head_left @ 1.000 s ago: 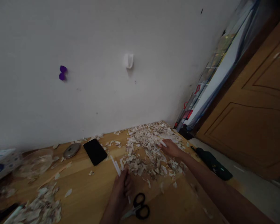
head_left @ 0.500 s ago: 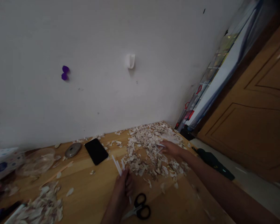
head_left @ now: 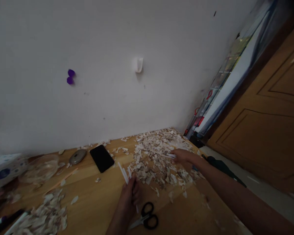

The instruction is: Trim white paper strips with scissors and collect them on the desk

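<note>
Strips (head_left: 123,172), thin, white, straight, tight between the fingers (head_left: 134,191) of the left hand (head_left: 127,203).

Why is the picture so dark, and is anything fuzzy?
Head view: dim, flat light, no glare, a faint shadow under the wall hook; the left hand, white strips and scissors look sharp; the left edge by the clear bowl smears; the door leans, bent by the lens.
</note>
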Motion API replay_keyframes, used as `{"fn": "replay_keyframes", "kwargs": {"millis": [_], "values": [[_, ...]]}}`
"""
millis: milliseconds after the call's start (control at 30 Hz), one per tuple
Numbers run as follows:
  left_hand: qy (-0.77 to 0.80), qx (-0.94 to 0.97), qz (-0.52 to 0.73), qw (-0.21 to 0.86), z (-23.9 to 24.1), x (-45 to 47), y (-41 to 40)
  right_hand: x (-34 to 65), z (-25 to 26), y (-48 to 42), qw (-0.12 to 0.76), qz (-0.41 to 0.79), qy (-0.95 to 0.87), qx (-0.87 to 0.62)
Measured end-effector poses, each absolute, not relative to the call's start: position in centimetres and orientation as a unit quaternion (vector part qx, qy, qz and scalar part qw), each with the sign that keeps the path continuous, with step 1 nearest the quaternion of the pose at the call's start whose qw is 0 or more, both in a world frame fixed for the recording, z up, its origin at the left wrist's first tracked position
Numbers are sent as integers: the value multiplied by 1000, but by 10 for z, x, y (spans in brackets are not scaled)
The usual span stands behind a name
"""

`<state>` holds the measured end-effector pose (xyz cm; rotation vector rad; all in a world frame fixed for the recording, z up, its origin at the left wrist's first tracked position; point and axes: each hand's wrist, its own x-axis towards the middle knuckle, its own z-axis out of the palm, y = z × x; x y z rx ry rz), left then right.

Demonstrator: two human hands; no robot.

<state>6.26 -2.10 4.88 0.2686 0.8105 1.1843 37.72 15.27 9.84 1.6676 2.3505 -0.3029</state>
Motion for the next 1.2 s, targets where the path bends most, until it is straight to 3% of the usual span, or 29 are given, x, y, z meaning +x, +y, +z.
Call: {"fn": "replay_keyframes", "kwargs": {"millis": [233,400,433,533,667,833,967,1200], "values": [[351,126,560,740,47,64,-20,387,143,147,101,-49,752,650],[337,122,605,711,47,65,-19,341,170,103,9,-12,715,699],[337,121,613,704,48,65,-19,323,172,88,-30,-29,723,690],[328,133,624,697,53,65,-20,263,167,48,-323,-250,688,599],[338,227,651,641,59,59,-20,193,143,22,-492,-428,574,495],[453,386,635,493,68,41,-20,148,100,16,-565,-510,508,403],[466,379,625,498,72,34,-19,134,76,10,-602,-478,491,410],[523,368,597,484,57,33,-14,137,49,-1,-587,-504,498,392]]}}
